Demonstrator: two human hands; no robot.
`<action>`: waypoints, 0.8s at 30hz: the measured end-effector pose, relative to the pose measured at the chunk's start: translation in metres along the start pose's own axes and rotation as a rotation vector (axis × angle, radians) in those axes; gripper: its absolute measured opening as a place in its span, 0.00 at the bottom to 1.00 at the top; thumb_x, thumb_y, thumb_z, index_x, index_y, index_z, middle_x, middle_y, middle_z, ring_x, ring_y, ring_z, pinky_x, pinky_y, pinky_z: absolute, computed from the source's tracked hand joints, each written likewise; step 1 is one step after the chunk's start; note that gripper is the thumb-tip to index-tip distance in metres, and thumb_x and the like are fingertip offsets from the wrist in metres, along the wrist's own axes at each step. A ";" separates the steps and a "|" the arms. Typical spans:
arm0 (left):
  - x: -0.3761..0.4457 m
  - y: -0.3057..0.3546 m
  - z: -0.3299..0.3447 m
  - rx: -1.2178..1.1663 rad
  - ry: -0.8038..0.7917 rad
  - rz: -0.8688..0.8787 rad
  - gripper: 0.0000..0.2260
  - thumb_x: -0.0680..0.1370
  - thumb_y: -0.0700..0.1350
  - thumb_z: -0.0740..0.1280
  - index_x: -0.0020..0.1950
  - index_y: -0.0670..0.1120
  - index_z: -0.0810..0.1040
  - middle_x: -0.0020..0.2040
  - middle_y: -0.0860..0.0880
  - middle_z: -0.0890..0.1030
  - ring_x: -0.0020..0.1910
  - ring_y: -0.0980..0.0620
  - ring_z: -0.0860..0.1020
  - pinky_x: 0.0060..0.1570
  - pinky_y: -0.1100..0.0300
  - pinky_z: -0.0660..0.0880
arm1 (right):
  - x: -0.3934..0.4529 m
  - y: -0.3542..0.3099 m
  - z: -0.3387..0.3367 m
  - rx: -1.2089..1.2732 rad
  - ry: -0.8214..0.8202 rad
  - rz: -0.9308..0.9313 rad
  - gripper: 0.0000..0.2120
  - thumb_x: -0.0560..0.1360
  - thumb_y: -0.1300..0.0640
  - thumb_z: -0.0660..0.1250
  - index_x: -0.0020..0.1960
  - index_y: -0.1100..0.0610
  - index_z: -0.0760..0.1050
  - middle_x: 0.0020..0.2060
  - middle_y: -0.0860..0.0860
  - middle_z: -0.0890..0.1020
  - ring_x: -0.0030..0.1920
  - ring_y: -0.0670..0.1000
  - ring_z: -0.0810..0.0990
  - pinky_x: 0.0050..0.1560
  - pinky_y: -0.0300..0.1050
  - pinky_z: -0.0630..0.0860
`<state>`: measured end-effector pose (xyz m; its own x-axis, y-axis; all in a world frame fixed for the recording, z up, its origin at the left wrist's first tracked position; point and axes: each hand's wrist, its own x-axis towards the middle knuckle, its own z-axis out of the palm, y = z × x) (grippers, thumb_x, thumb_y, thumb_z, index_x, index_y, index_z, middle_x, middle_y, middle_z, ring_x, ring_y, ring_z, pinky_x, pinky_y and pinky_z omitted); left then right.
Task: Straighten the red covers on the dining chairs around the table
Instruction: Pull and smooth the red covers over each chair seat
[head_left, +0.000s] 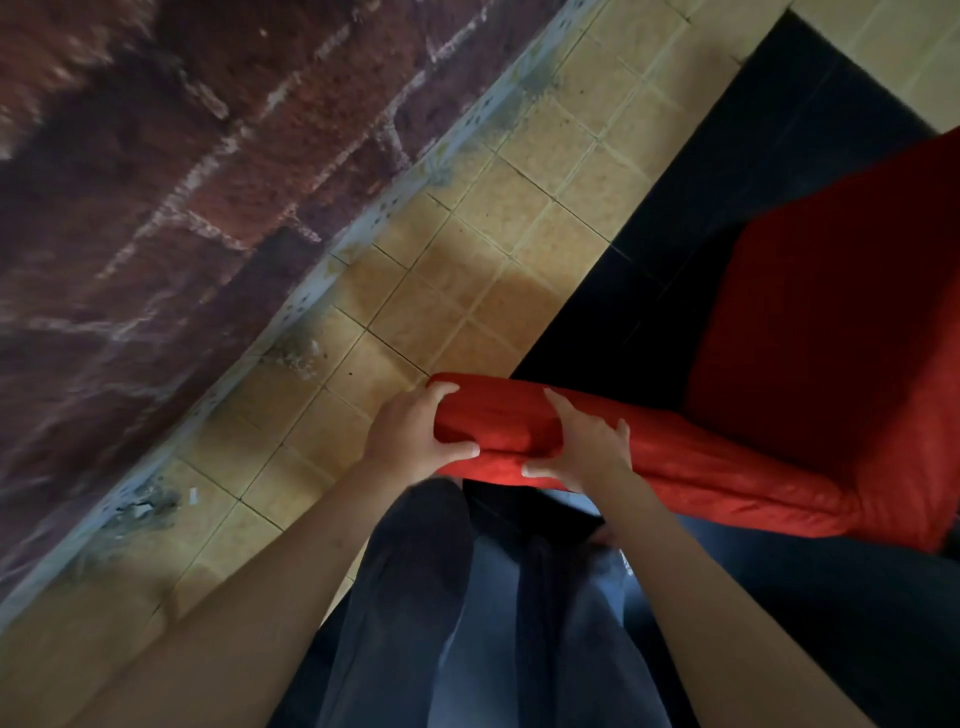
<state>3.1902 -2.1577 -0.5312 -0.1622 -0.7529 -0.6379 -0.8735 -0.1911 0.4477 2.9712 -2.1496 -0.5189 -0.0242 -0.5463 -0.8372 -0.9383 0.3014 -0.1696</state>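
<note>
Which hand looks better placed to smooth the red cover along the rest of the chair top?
Probably the right hand. It grips the red cover nearer the long untouched stretch running rightward, while the left hand holds the very end.

Right of the right hand (582, 449), the red cover (810, 332) runs off the picture's edge; the brick wall (156, 182) is blurred.

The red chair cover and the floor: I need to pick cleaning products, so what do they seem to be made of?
The red cover looks like soft woven cloth with a matte finish: it wrinkles and bunches where the left hand and right hand grip it. The floor looks like beige ceramic or stone tile with a dull sheen: square pieces split by grout lines. The exact fibre and tile type cannot be told.
</note>
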 end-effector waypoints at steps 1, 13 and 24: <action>0.001 -0.003 0.001 -0.005 0.001 -0.007 0.40 0.64 0.63 0.76 0.72 0.52 0.68 0.63 0.50 0.78 0.61 0.49 0.75 0.58 0.55 0.72 | 0.003 0.000 0.002 -0.017 0.020 -0.004 0.50 0.64 0.36 0.75 0.78 0.42 0.51 0.64 0.49 0.77 0.67 0.53 0.73 0.72 0.59 0.54; 0.009 -0.016 0.006 0.030 -0.079 -0.022 0.50 0.57 0.66 0.77 0.74 0.55 0.62 0.62 0.48 0.76 0.61 0.47 0.74 0.57 0.51 0.74 | 0.013 0.004 0.012 -0.027 0.114 -0.025 0.44 0.63 0.36 0.75 0.75 0.39 0.59 0.64 0.47 0.78 0.66 0.51 0.73 0.66 0.52 0.60; 0.007 -0.014 0.007 0.076 -0.046 -0.051 0.45 0.58 0.67 0.77 0.71 0.55 0.68 0.57 0.45 0.76 0.55 0.46 0.76 0.53 0.53 0.73 | 0.011 0.003 0.014 0.017 0.176 -0.024 0.36 0.63 0.38 0.76 0.69 0.41 0.71 0.63 0.45 0.78 0.65 0.50 0.72 0.63 0.49 0.60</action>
<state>3.1980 -2.1555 -0.5464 -0.1359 -0.7131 -0.6878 -0.9133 -0.1789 0.3659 2.9732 -2.1433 -0.5358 -0.0628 -0.6812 -0.7294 -0.9336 0.2985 -0.1984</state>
